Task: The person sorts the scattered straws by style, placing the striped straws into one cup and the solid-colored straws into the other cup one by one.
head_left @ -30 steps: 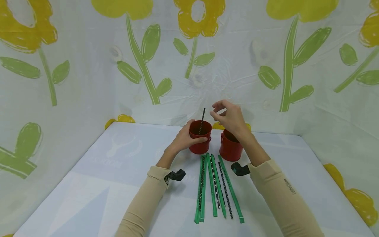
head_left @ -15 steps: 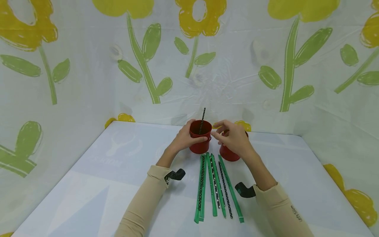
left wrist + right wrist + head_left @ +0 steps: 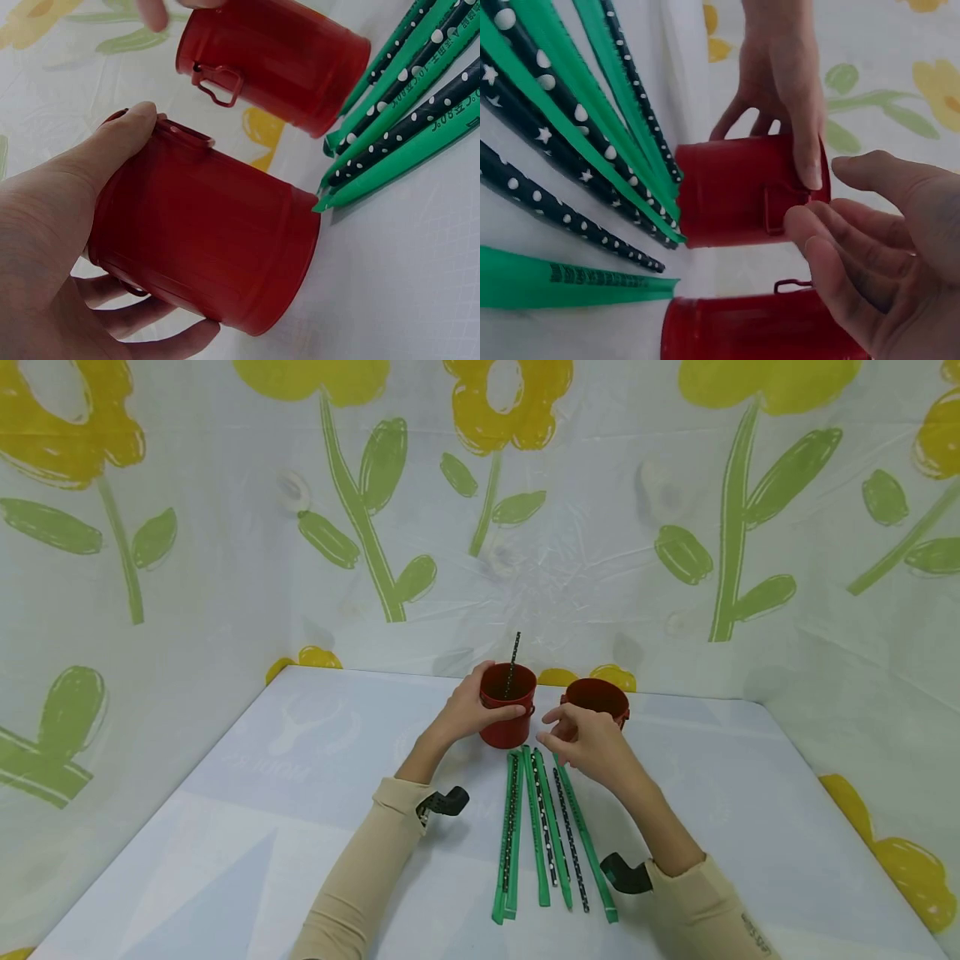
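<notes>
My left hand (image 3: 465, 710) grips the left red bucket (image 3: 504, 731) round its side, thumb across the front. Inside that bucket leans a black straw with white spots (image 3: 514, 658), its top sticking up past the rim. My right hand (image 3: 596, 745) holds nothing; its fingers are loosely bent, in front of a second red bucket (image 3: 621, 703). Near it are the upper ends of a row of black straws with white dots and stars (image 3: 570, 835) and long green printed strips (image 3: 599, 877). In the right wrist view, the right fingers overlap the left bucket (image 3: 739, 191).
Both buckets stand near the back of a pale table (image 3: 300, 827), with small wire handles at their sides. Behind rises a white curtain (image 3: 585, 527) printed with yellow flowers. A black wrist camera (image 3: 626, 872) juts from the right cuff, close to the green strips.
My right hand has come down and toward the front, from above the right bucket to in front of it, uncovering its rim. The left hand, bucket and straw have stayed put.
</notes>
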`<state>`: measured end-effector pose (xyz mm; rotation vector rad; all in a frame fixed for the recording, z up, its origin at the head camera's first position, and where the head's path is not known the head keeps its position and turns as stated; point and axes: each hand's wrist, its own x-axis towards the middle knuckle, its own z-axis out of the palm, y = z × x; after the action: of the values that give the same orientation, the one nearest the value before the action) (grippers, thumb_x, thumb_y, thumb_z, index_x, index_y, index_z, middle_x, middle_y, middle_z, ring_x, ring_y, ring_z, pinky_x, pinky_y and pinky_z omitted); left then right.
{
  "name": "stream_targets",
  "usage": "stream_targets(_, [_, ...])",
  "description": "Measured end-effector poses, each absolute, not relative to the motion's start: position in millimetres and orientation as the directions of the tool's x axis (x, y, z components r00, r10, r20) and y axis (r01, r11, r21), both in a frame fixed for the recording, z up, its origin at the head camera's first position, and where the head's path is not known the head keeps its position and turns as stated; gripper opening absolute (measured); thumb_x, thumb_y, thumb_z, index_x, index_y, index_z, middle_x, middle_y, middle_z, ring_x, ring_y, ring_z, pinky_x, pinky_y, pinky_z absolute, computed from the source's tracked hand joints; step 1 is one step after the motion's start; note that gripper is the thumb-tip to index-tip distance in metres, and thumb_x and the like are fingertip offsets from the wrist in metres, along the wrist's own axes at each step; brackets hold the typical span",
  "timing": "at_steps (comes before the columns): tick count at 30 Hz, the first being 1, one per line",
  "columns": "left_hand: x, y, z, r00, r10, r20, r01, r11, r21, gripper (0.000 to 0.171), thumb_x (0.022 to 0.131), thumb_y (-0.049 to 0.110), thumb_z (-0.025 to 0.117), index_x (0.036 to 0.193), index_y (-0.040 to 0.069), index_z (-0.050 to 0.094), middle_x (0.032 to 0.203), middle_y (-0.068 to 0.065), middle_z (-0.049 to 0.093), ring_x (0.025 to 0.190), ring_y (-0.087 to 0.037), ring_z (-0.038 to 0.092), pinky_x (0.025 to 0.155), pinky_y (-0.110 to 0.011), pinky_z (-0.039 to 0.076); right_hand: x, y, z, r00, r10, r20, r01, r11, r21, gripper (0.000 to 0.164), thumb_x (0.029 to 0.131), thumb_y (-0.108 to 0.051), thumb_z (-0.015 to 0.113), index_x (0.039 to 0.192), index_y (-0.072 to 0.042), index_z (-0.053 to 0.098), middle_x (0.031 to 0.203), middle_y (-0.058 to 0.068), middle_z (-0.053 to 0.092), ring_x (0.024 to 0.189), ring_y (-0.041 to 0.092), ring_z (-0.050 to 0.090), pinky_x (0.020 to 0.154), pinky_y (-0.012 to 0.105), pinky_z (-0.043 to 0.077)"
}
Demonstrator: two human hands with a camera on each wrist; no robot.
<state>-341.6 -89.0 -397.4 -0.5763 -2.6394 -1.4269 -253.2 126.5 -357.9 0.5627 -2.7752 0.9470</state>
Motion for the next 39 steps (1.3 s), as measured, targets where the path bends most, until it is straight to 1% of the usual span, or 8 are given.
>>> stream_targets(6, [-341,-89,-397,-0.925,0.286,0.249,0.365,0.486,0.794,0.094,0.068,0.053,0.071,0.141,0.019,0.022,0.132,0.004,0.043,0.119,-0.016,0.046,0.09,-0.04,0.049,-252,122,-365,-0.931,-0.308,0.199,-0.366,0.767,-0.527,0.033,0.079,-0.035,0.068,0.106,-0.017,0.063,0.078,0.0,0.068,0.054,0.003,0.059,0.064,0.026,0.055])
stream_targets(11, [-341,-88,-396,-0.926,0.283,0.249,0.363,0.493,0.791,0.093,0.068,0.054,0.071,0.141,0.023,0.022,0.133,0.004,0.043,0.119,-0.015,0.046,0.091,-0.039,0.049,-251,115,-368,-0.957,-0.258,0.132,-0.288,0.798,-0.53,0.032,0.079,-0.034,0.067,0.106,-0.017,0.064,0.08,0.001,0.069,0.054,0.008,0.061,0.067,0.028,0.056])
stream_targets(15, [-343,-89,-397,-0.929,0.278,0.244,0.356,0.498,0.79,0.093,0.067,0.057,0.07,0.141,0.027,0.021,0.134,0.006,0.043,0.119,-0.013,0.045,0.092,-0.038,0.048,-249,103,-373,-0.975,-0.22,0.022,-0.198,0.826,-0.528,0.037,0.078,-0.033,0.068,0.109,-0.014,0.063,0.081,0.003,0.069,0.053,0.012,0.061,0.062,0.026,0.055])
stream_targets(18, [-343,-90,-398,-0.93,0.275,0.243,0.354,0.496,0.793,0.094,0.067,0.057,0.07,0.141,0.027,0.021,0.134,0.006,0.043,0.12,-0.013,0.044,0.092,-0.038,0.048,-246,93,-378,-0.977,-0.206,-0.047,-0.153,0.845,-0.513,0.042,0.077,-0.035,0.069,0.112,-0.012,0.062,0.073,0.002,0.066,0.051,0.013,0.058,0.054,0.022,0.052])
stream_targets(23, [-342,-90,-397,-0.929,0.273,0.252,0.36,0.493,0.792,0.093,0.067,0.055,0.071,0.141,0.025,0.021,0.134,0.005,0.043,0.12,-0.015,0.045,0.092,-0.039,0.049,-240,83,-384,-0.97,-0.219,-0.108,-0.142,0.866,-0.478,0.05,0.076,-0.039,0.069,0.116,-0.01,0.06,0.057,-0.001,0.059,0.047,0.013,0.056,0.047,0.019,0.048])
stream_targets(26, [-343,-89,-398,-0.93,0.272,0.249,0.357,0.5,0.789,0.095,0.067,0.056,0.071,0.141,0.024,0.021,0.134,0.005,0.043,0.121,-0.015,0.044,0.091,-0.039,0.049,-236,79,-389,-0.967,-0.221,-0.125,-0.143,0.882,-0.449,0.054,0.076,-0.041,0.069,0.118,-0.008,0.059,0.059,0.0,0.057,0.047,0.013,0.055,0.044,0.018,0.046])
stream_targets(35, [-342,-87,-398,-0.933,0.269,0.237,0.347,0.513,0.785,0.095,0.067,0.055,0.071,0.142,0.023,0.02,0.134,0.003,0.042,0.121,-0.016,0.044,0.092,-0.04,0.049,-229,69,-397,-0.969,-0.203,-0.143,-0.142,0.926,-0.351,0.047,0.07,-0.045,0.073,0.096,-0.008,0.064,0.059,0.003,0.053,0.057,0.016,0.05,0.046,0.019,0.043])
stream_targets(39, [-341,-86,-397,-0.935,0.269,0.231,0.343,0.518,0.784,0.095,0.068,0.054,0.071,0.141,0.024,0.02,0.134,0.004,0.042,0.121,-0.015,0.044,0.092,-0.039,0.049,-228,67,-399,-0.967,-0.198,-0.158,-0.133,0.927,-0.35,0.048,0.069,-0.043,0.075,0.097,-0.007,0.062,0.062,0.004,0.053,0.058,0.016,0.05,0.047,0.019,0.043])
